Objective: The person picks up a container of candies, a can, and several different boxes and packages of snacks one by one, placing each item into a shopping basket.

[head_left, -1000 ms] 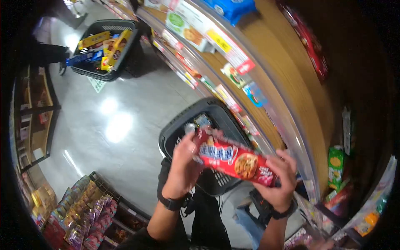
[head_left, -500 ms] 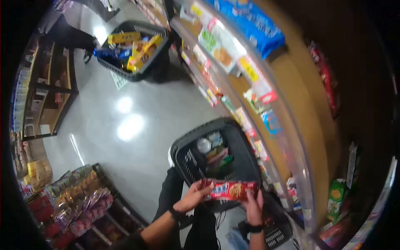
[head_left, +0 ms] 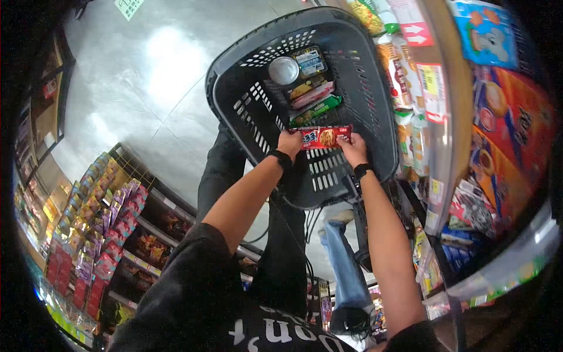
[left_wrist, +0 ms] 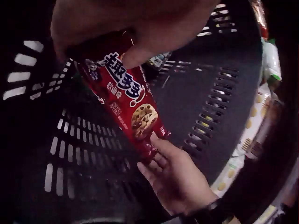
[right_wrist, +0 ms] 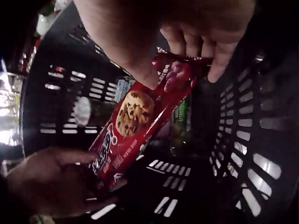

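Right now, fingers of the left hand [head_left: 288, 145] and right hand [head_left: 353, 150] pinch the red packet [head_left: 326, 138] by its ends, over the basket [head_left: 365, 76]. One end slipping could tip it onto the green pack [head_left: 319, 111]. Walls surround; the shelf [head_left: 459, 105] crowds rightward; nearer the body looks roomier.

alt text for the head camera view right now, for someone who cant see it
A person's left hand and right hand hold a red cookie packet by its ends over a black shopping basket. Inside the basket are a round container, a green packet and other items. Snack shelves stand at the picture's right.
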`<action>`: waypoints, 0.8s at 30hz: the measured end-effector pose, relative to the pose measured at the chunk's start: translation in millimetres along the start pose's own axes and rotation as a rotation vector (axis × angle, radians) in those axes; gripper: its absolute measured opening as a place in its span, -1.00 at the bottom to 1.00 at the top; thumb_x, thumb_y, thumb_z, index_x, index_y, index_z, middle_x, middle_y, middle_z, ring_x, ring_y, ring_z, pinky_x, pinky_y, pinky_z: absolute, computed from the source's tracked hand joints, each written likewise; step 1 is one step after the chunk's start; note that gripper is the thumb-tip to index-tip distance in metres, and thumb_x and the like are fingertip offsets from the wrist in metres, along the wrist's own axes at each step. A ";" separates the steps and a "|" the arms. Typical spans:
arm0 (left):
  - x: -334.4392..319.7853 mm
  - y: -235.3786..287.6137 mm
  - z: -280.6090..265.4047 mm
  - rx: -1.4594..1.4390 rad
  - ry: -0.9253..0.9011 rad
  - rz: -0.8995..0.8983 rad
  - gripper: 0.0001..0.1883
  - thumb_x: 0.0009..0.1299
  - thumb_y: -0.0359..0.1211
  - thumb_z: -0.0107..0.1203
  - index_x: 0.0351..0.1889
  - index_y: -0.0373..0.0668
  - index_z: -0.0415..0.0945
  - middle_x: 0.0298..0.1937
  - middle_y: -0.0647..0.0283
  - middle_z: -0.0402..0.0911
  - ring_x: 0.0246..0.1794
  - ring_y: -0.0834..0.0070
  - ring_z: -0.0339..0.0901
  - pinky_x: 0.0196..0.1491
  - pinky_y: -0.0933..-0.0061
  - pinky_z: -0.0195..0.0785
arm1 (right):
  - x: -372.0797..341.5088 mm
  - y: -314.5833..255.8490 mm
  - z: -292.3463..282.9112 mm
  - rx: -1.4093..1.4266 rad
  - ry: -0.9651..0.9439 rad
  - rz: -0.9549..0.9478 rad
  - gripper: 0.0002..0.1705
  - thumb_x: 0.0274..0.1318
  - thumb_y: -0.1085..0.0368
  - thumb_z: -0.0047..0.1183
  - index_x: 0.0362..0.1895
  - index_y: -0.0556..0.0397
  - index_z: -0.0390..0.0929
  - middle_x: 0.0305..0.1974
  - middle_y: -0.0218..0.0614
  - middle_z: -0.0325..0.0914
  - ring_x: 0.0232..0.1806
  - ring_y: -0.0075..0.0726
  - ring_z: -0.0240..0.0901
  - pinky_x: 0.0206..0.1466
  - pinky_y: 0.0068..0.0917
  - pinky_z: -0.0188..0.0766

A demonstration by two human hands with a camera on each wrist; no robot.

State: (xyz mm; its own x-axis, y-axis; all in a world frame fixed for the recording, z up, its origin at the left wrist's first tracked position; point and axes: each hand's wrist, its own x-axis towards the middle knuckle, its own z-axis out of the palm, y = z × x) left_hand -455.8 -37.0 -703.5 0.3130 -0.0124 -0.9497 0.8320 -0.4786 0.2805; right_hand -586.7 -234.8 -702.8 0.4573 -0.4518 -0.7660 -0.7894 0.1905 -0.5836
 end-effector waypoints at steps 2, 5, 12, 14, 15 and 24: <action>12.8 7.6 20.1 0.052 0.156 -0.047 -0.62 0.31 -0.37 0.07 0.02 -0.44 0.54 -0.05 -0.01 0.69 -0.09 0.26 0.65 0.00 0.28 0.44 | 33.9 26.8 10.9 -0.124 0.053 0.046 -0.80 0.14 0.30 0.28 -0.21 0.13 0.62 -0.31 -0.46 0.63 -0.32 -0.61 0.48 -0.23 -0.55 0.39; 41.8 -2.9 33.0 -0.189 0.113 -0.122 -0.59 0.28 -0.32 0.09 0.00 -0.43 0.57 -0.01 -0.06 0.68 -0.01 0.19 0.65 0.04 0.28 0.42 | 63.4 6.5 26.5 -0.291 0.068 0.051 -0.69 0.05 0.16 0.29 -0.27 0.15 0.59 -0.35 -0.33 0.62 -0.36 -0.42 0.51 -0.23 -0.40 0.40; 113.7 -49.6 34.0 0.034 0.055 -0.113 -0.39 0.30 -0.07 0.12 0.21 -0.29 0.43 0.20 -0.06 0.52 0.19 0.09 0.49 0.18 0.06 0.32 | 126.9 9.7 71.7 -0.372 0.093 -0.133 -0.54 -0.08 0.22 0.26 -0.03 0.06 0.58 -0.13 -0.08 0.63 -0.08 0.01 0.56 0.04 -0.20 0.43; 139.5 -65.1 35.8 -0.011 0.037 -0.172 -0.33 0.29 -0.02 0.13 0.26 -0.27 0.39 0.26 -0.05 0.48 0.23 0.07 0.46 0.20 0.02 0.31 | 131.4 17.4 74.8 -0.417 0.142 -0.217 -0.47 -0.13 0.26 0.25 0.03 0.06 0.55 -0.02 -0.03 0.59 0.03 0.08 0.50 0.16 -0.15 0.36; 164.6 -94.2 38.6 -0.033 0.062 -0.165 -0.37 0.29 -0.06 0.10 0.22 -0.30 0.42 0.23 -0.07 0.52 0.20 0.05 0.48 0.18 0.05 0.33 | 135.3 27.4 75.7 -0.489 0.192 -0.250 -0.43 -0.13 0.26 0.25 0.08 0.07 0.53 0.05 -0.01 0.55 0.10 0.09 0.45 0.23 -0.14 0.31; 30.3 62.7 -14.3 -0.088 0.042 -0.410 -0.39 0.29 -0.10 0.13 0.17 -0.37 0.43 0.15 -0.03 0.56 0.19 0.14 0.47 0.11 -0.06 0.33 | 43.9 13.8 51.5 -0.067 0.124 0.041 -0.53 0.10 0.27 0.19 0.09 0.24 0.53 0.01 -0.01 0.61 0.14 -0.02 0.51 0.22 -0.29 0.38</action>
State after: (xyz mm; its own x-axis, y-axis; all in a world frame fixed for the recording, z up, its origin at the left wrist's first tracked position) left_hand -387.6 -54.9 -712.7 -0.0355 0.2003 -0.9791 0.9270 -0.3593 -0.1071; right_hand -556.4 -207.1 -758.3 0.3731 -0.5497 -0.7474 -0.8339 0.1545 -0.5299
